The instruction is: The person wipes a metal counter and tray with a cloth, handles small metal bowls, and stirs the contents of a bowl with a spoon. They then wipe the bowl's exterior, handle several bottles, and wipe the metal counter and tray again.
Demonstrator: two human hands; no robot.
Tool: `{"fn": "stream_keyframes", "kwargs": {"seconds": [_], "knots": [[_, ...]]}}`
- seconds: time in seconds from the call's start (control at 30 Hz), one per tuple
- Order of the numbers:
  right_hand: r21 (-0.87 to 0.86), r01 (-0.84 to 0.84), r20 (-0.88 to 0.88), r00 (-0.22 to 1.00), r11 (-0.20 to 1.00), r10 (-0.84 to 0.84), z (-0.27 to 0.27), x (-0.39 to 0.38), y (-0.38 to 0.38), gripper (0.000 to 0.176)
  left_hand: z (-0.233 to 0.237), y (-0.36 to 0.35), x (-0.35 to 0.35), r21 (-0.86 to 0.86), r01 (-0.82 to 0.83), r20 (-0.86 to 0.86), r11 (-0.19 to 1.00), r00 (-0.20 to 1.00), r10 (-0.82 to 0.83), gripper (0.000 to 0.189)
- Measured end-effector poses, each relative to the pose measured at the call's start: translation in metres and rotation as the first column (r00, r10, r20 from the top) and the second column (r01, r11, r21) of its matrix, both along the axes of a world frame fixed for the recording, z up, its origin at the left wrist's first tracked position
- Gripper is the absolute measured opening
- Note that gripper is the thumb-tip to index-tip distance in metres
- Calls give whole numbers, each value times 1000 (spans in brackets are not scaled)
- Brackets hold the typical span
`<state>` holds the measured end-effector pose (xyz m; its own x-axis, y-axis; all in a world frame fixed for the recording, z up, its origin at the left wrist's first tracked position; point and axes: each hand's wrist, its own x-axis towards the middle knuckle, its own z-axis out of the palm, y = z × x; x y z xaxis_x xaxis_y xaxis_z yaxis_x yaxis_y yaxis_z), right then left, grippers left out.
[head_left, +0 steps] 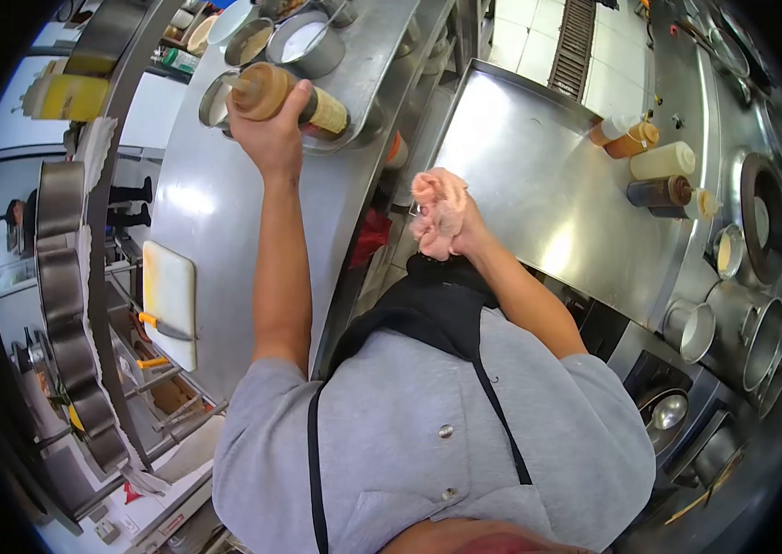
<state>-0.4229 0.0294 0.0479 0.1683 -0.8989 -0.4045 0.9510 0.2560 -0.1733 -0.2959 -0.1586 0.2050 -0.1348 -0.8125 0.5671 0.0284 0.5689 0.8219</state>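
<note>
My left hand (268,138) is wrapped round a squeeze bottle (264,90) with a tan top and a pointed nozzle, held over the steel counter (225,194) on the left. Its labelled lower part shows on the far side of my fingers. Close by stand a metal pot of white powder (303,42) and a bowl of tan powder (250,42). In front of my apron, my right hand (467,231) grips a crumpled pink cloth (439,210), which covers most of the fingers.
Several sauce bottles (663,162) line the right end of another steel counter (539,166). Pots (749,337) and a wok (760,217) stand farther right. A knife (169,327) lies on a white cutting board (168,286) at left. A person (26,217) is in the background.
</note>
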Motion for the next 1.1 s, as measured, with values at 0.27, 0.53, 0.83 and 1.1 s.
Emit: {"fn": "stream_keyframes", "kwargs": {"seconds": [0.27,0.53,0.83,1.1], "knots": [[127,86,54,994,988,-93,-3,-29,35,28,-19,-10,-13,34,-52,-5,998,999,52,56],[121,142,-27,990,982,-140,-29,-37,41,33,2,-10,-13,-5,-68,30,998,997,68,62],[55,428,-15,904,902,-428,-65,-71,134,30,18,90,-94,-449,195,104,872,981,-165,26],[248,809,-217,582,533,-783,-43,-78,243,26,-95,235,-334,-262,889,495,376,458,-738,26]]}}
